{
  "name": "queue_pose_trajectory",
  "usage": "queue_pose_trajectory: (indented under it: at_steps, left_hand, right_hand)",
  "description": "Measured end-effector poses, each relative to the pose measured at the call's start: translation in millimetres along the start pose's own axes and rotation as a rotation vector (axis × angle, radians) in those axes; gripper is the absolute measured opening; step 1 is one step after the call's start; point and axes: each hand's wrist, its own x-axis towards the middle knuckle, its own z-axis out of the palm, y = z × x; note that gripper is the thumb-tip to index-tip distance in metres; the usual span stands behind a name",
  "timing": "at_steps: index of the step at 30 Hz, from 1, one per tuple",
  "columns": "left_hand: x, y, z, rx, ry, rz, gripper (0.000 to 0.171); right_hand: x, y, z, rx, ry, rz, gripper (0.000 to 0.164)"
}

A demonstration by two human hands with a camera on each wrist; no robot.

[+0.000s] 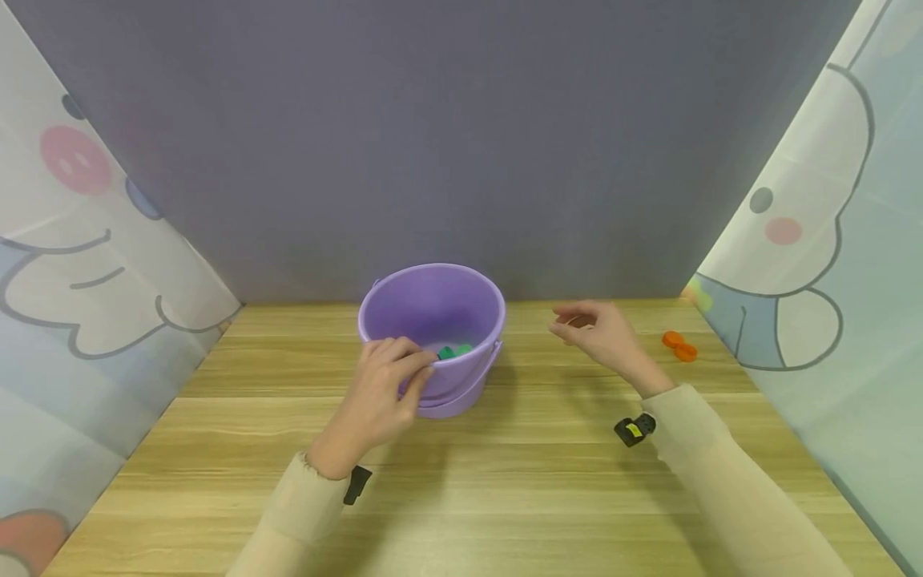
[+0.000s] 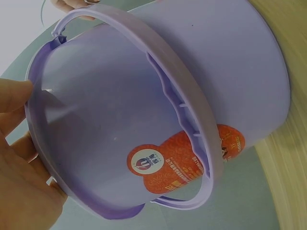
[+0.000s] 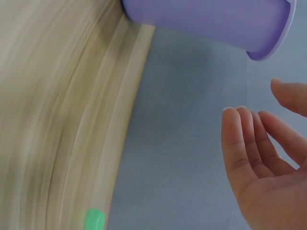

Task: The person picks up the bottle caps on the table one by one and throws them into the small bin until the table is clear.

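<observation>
A purple bucket point(image 1: 470, 394) stands upright on the wooden table, its handle hanging down against the near side. My left hand point(image 1: 378, 390) grips the near left part of its rim, fingers over the edge and thumb outside; the left wrist view shows the hand point(image 2: 29, 163) at the rim. Inside the bucket lie a few green pieces point(image 1: 454, 351), partly hidden by the rim. To the right of the bucket, my right hand point(image 1: 600, 332) hovers above the table with loosely bent fingers and nothing in them.
Two round orange caps point(image 1: 679, 346) lie touching at the table's right side. In the right wrist view a green cap point(image 3: 94, 219) sits near the table's edge. A grey panel point(image 1: 461, 144) rises behind the table, with cartoon-printed curtains point(image 1: 808, 240) at both sides.
</observation>
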Motion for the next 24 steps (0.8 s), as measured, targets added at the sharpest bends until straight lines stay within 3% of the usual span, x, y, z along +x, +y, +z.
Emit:
queue_pose_trajectory:
  at_steps: [9,24]
  left_hand:
    - [0.3,-0.7,0.5,0.002,0.006,0.009,0.014]
    - [-0.2,0.2,0.9,-0.009,0.02,0.008,0.015]
  right_hand:
    - [-1.7,9.2,-6.2,-0.049,-0.018,0.04,0.048]
    - [-3.9,22.1,-10.9,-0.104,-0.028,0.031,0.052]
